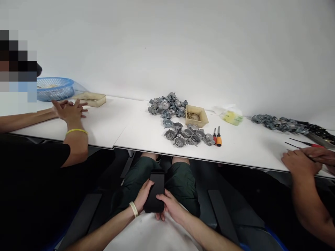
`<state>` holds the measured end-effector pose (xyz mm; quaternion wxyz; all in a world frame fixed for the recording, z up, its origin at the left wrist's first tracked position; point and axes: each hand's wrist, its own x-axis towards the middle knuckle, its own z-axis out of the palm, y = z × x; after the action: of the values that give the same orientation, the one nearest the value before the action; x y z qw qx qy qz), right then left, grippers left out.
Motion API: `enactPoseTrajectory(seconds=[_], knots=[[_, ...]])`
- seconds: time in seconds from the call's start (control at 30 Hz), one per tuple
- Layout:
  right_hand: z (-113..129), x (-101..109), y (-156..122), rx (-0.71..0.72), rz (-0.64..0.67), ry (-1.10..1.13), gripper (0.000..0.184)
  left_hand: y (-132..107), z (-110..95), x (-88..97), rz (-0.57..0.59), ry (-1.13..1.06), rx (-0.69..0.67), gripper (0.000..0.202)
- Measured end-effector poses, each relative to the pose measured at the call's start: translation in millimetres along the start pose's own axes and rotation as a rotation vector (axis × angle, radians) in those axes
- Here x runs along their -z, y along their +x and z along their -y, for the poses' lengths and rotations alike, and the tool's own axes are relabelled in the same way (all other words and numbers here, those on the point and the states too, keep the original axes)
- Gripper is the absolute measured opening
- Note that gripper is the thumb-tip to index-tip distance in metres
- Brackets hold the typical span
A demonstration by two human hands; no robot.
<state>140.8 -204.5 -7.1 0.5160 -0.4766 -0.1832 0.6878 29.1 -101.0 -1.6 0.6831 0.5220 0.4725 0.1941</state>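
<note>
I sit at a white table (243, 150) with a black phone (155, 191) held over my lap, below the table's edge. My left hand (143, 197) grips its left side, fingers wrapped round it; a pale wristband sits on that wrist. My right hand (171, 206) closes on the phone's lower right part. Both hands are well short of the table top. On the table ahead lies a heap of grey metal castings (169, 104), with several round metal housings (187, 134) spread nearer to me.
A tan tray of small brass parts (196, 115) stands beside the castings, with two small screwdrivers (217, 136) near the edge. A person at the left rests clasped hands (68, 108) by a blue basket (54, 88). Another person's hands (305, 160) lie at the right, near more parts (280, 122).
</note>
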Motion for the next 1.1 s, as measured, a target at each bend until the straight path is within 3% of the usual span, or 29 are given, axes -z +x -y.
enactPoseTrajectory(seconds=[0.23, 0.43, 0.63, 1.1], knots=[[-3.7, 2.8, 1.6, -0.002, -0.012, 0.022, 0.052, 2.9, 3.5, 1.0, -0.013, 0.017, 0.017, 0.039], [-4.9, 4.6, 1.1, 0.006, 0.013, 0.033, 0.043, 0.0, 1.5, -0.7, -0.011, 0.004, 0.042, 0.034], [-3.3, 1.6, -1.4, 0.015, 0.049, 0.042, 0.050, -3.7, -2.2, -2.2, -0.001, -0.027, 0.083, 0.037], [-3.6, 6.3, 0.0, -0.018, -0.043, -0.023, 0.038, 3.6, 1.8, -1.3, 0.010, -0.002, 0.049, 0.033]])
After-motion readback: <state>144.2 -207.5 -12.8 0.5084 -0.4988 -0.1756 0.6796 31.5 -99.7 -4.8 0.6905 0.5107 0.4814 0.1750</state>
